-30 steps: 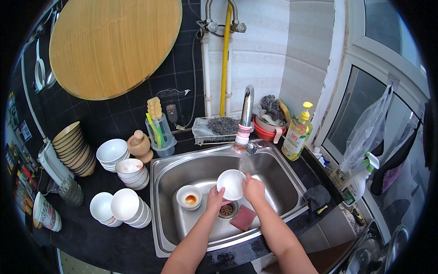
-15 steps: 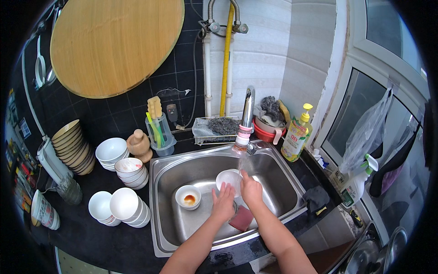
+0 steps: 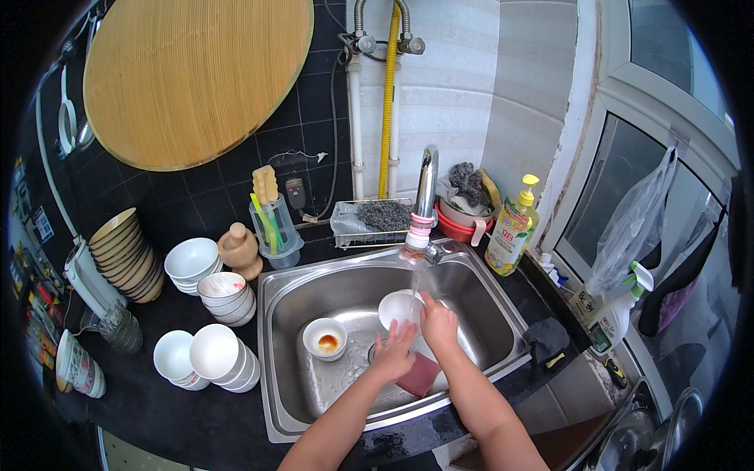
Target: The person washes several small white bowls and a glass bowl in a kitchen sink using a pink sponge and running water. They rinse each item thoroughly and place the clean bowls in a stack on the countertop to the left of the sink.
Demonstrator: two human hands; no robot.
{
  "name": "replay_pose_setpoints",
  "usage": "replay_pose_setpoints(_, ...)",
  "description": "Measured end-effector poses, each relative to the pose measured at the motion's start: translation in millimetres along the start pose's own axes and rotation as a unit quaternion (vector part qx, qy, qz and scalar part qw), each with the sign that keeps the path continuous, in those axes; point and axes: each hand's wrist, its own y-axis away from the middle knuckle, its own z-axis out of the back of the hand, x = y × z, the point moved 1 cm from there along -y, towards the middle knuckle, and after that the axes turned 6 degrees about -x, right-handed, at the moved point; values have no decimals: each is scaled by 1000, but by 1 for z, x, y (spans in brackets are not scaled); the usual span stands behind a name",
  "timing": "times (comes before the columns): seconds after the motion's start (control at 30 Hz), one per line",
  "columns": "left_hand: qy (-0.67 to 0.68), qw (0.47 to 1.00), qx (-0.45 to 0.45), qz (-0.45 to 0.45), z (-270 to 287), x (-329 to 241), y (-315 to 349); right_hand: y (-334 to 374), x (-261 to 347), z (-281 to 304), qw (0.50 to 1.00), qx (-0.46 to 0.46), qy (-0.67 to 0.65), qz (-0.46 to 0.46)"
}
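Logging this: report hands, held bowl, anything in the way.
Right hand grips white bowl under running tap. Left hand open in front of it. Sponge and stained bowl nearby in sink.

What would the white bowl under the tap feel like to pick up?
The bowl is probably slippery, with water from the tap running down at its edge. It looks smooth and white like china, so it might chip if bumped against the metal sink.
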Motion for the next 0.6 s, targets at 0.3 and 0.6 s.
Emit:
replay_pose_setpoints(0.3, 328, 899, -130, 259, 5, 34, -11, 3, -26, -9, 984, 109, 56, -132)
replay_pose_setpoints(0.6, 576, 694, 114, 417, -38, 63, -10, 1, -24, -11, 849, 419, -82, -311)
